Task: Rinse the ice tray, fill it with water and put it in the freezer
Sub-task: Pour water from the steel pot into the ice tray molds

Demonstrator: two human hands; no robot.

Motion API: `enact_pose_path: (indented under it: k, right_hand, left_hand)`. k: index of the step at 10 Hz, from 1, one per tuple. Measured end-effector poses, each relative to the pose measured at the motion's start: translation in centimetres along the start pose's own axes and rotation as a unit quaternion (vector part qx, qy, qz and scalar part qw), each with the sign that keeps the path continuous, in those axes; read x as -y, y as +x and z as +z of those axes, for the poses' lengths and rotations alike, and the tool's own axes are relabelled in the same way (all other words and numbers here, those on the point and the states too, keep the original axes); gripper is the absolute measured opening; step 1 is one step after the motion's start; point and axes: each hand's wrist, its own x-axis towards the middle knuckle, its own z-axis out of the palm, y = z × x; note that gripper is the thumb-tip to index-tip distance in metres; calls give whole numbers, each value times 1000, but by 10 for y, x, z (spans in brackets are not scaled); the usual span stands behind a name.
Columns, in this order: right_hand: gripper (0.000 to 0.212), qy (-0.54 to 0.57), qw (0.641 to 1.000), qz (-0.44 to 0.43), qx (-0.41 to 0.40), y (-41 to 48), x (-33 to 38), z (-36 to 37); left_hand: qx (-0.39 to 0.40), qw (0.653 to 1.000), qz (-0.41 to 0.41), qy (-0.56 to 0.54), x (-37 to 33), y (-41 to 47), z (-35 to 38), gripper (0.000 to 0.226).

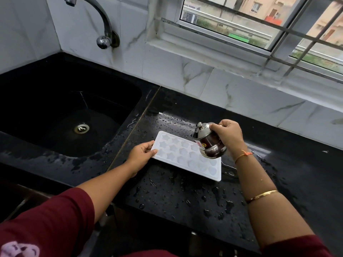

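Observation:
A white ice tray [183, 154] with star-shaped and round cells lies flat on the wet black counter [185, 197], right of the sink. My left hand [142, 153] grips the tray's left short edge, thumb on top. My right hand [229, 135] holds a small lidded steel pot [208, 142], tilted to the left above the tray's far right part. No stream of water is visible from the pot. Whether the cells hold water is hard to tell.
A black sink [65, 115] with a steel drain [81, 128] lies to the left. A chrome tap [101, 21] sticks out of the tiled wall above it. A barred window [259, 25] runs along the back right. Water drops cover the counter.

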Motion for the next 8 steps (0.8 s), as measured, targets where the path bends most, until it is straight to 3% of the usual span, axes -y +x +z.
enact_pose_path:
  k: [8]
  right_hand:
    - [31, -44, 999, -17, -1, -2, -3, -3]
  left_hand:
    - [-2, 1000, 4, -3, -3, -3, 1, 48]
